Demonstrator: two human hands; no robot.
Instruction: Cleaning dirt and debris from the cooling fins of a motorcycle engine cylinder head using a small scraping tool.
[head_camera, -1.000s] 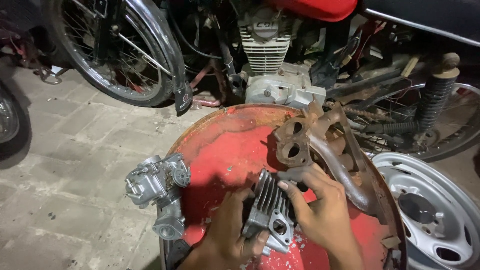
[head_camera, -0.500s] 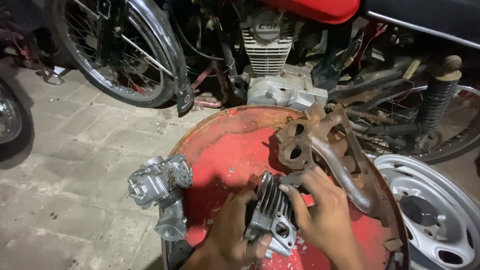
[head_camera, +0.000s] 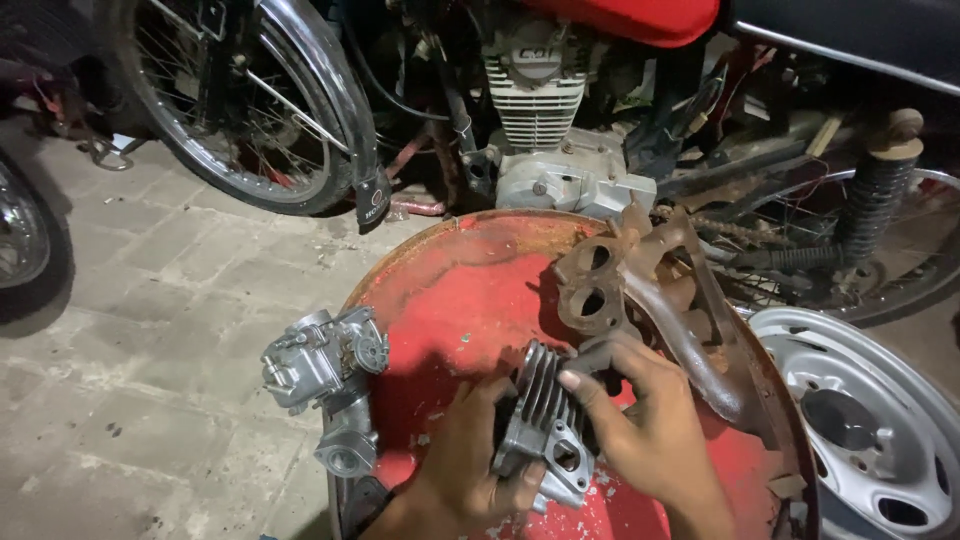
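Observation:
A finned grey metal engine cylinder (head_camera: 545, 425) lies on top of a round red drum (head_camera: 470, 290). My left hand (head_camera: 465, 465) grips its lower left side, thumb under the base. My right hand (head_camera: 650, 440) holds its right side, with the index finger laid across the upper fins. Both hands are closed on the same part.
A silver carburettor (head_camera: 325, 375) sits on the drum's left rim. A rusty exhaust manifold (head_camera: 655, 300) lies on the drum's right side. A motorcycle engine (head_camera: 545, 120) and spoked wheel (head_camera: 250, 100) stand behind. A grey car wheel rim (head_camera: 865, 420) lies at right.
The cylinder and both hands have stayed almost in place; the right index finger has shifted slightly up across the fins.

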